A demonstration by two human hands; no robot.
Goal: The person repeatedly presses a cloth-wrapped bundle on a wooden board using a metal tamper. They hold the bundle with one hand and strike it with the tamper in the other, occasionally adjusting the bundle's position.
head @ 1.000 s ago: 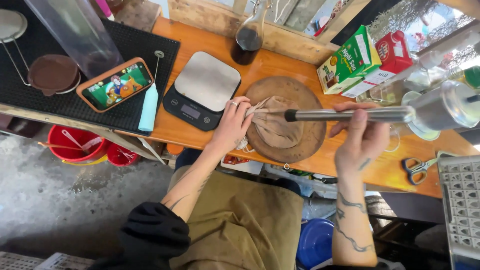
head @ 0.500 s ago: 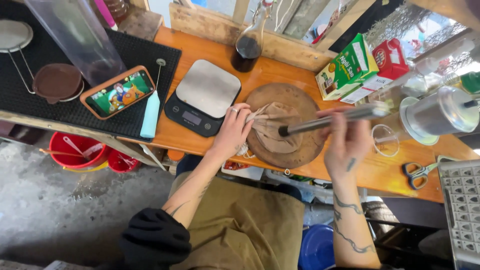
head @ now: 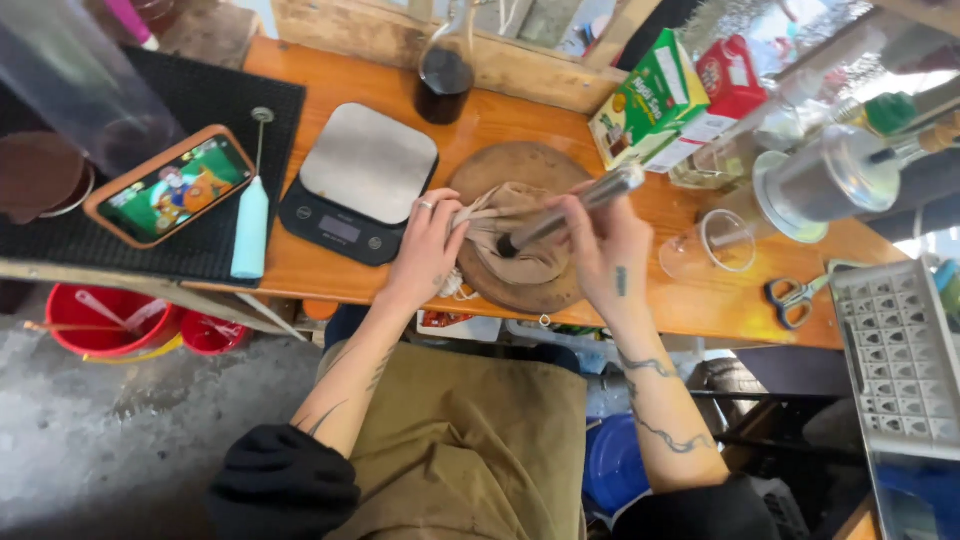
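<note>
On the round wooden board (head: 520,170) atop the orange table (head: 700,300), the left hand (head: 425,245) pinches the soft, limp brown cloth pouch (head: 520,255) while the right hand (head: 605,240) fingers clamp a stiff, probably slippery metal rod (head: 580,205), best gripped mid-shaft.

A long orange-brown wooden table (head: 700,300) is running across the view, with a black ribbed mat (head: 200,110) lying over its left end. A raw timber rail (head: 520,65) is edging the far side. Below, a grey concrete floor (head: 110,440) is showing stains and damp patches, and red buckets (head: 110,320) are sitting on it under the table. Daylight is falling evenly from above.
</note>
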